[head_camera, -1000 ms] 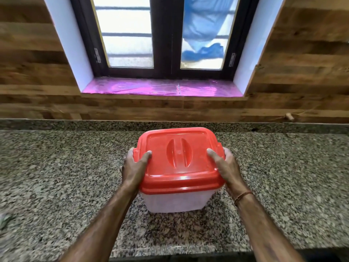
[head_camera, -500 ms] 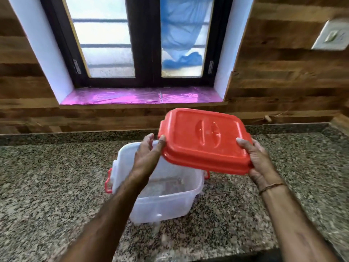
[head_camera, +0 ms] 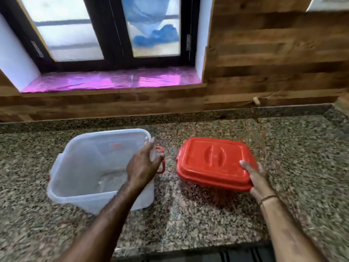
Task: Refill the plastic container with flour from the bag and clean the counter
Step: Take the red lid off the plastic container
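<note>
container [head_camera: 83,167]: uncovered, on table [head_camera: 188,224] | left hand [head_camera: 143,167]: spread, empty, over container | right hand [head_camera: 258,180]: gripping red lid [head_camera: 213,161]

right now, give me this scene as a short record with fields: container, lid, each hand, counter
container: clear plastic container, open, upright on the counter, nearly empty with a little white residue at the bottom
lid: red lid, off the container, to its right, low over or on the counter
left hand: left hand open, over the container's right rim, holding nothing
right hand: right hand gripping the lid's near right edge
counter: speckled granite counter; no flour bag in view
</note>
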Demonstrator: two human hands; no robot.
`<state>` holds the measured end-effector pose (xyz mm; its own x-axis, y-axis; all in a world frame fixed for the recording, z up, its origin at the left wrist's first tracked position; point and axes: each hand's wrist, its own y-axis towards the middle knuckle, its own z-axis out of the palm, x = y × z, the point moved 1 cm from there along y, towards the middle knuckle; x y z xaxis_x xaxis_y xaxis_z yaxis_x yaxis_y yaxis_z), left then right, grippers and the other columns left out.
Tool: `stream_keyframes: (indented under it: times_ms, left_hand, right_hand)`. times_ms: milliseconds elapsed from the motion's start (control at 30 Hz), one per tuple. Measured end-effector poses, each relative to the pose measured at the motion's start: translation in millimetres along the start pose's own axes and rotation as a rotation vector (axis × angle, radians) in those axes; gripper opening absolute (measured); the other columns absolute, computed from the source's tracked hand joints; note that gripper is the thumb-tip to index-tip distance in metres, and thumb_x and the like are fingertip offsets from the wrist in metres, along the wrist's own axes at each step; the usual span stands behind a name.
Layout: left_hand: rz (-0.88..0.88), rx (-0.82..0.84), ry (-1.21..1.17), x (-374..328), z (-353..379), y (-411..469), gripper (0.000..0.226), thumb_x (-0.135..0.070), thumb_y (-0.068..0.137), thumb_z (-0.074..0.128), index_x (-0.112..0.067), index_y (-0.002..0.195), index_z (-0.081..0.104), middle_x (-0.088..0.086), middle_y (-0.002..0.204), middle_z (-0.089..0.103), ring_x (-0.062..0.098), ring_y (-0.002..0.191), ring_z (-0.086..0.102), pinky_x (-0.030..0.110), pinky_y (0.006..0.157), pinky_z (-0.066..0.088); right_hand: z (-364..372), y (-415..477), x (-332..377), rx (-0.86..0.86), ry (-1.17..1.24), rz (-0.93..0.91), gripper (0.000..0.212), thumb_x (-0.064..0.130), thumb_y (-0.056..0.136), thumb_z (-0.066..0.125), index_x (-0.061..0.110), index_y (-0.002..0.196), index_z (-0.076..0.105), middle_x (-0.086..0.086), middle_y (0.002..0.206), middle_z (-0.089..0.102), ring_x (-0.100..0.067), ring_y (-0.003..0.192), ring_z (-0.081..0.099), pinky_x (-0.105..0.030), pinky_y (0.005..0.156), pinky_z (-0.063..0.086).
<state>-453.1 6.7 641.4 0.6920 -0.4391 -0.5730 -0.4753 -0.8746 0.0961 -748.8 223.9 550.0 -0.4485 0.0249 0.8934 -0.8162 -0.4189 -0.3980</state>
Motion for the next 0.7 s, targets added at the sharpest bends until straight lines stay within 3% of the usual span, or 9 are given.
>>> stream_keyframes:
  times_ms: [133, 200, 333, 467, 700]
  left_hand:
    - [-0.009, -0.006, 0.020, 2.8, 3.4, 0.5, 0.074, -0.053, 0.089, 0.069, -0.040, 0.155, 0.039, -0.002, 0.156, 0.047, 0.024, 0.135, 0.055, 0.037, 0.098, 0.050]
    - [-0.009, -0.023, 0.035, 3.3, 3.9, -0.1, 0.075, -0.054, 0.089, 0.070, -0.039, 0.155, 0.039, -0.002, 0.154, 0.050, 0.024, 0.134, 0.056, 0.037, 0.098, 0.050]
    - [-0.018, -0.054, 0.058, 1.1, 7.9, 0.3, 0.078, -0.053, 0.089, 0.070, -0.035, 0.157, 0.036, 0.003, 0.149, 0.056, 0.027, 0.130, 0.059, 0.038, 0.098, 0.051]
    - [-0.044, -0.059, 0.099, 0.7, 10.1, 1.5, 0.085, -0.056, 0.090, 0.067, -0.032, 0.160, 0.027, 0.013, 0.141, 0.062, 0.035, 0.123, 0.062, 0.041, 0.089, 0.053]
    - [-0.074, -0.060, 0.067, -2.5, 8.6, -1.2, 0.084, -0.061, 0.090, 0.064, -0.032, 0.160, 0.028, 0.009, 0.139, 0.065, 0.029, 0.123, 0.064, 0.039, 0.090, 0.054]
  right_hand:
    - [10.3, 19.7, -38.9, 0.062, -0.225, 0.011, 0.053, 0.011, 0.084, 0.080, 0.017, 0.132, 0.056, -0.012, 0.112, 0.071, -0.007, 0.069, 0.077, -0.026, 0.052, 0.059]
    - [16.3, 24.3, -53.6, 0.035, -0.330, -0.004, 0.050, 0.012, 0.084, 0.080, 0.012, 0.129, 0.059, -0.013, 0.111, 0.072, -0.011, 0.067, 0.075, -0.022, 0.050, 0.056]
    - [18.2, 28.7, -68.3, -0.069, -0.682, -0.065, 0.049, 0.030, 0.080, 0.084, 0.013, 0.122, 0.067, -0.014, 0.119, 0.069, -0.025, 0.094, 0.069, -0.021, 0.064, 0.049]
    - [19.5, 28.1, -71.5, -0.104, -0.997, -0.108, 0.044, 0.025, 0.087, 0.078, 0.008, 0.126, 0.065, -0.018, 0.132, 0.052, -0.035, 0.120, 0.051, -0.037, 0.088, 0.048]
    - [28.2, 15.5, -64.4, -0.121, -1.079, -0.119, 0.054, 0.035, 0.090, 0.072, 0.017, 0.137, 0.053, -0.016, 0.139, 0.050, -0.036, 0.123, 0.050, -0.050, 0.100, 0.048]
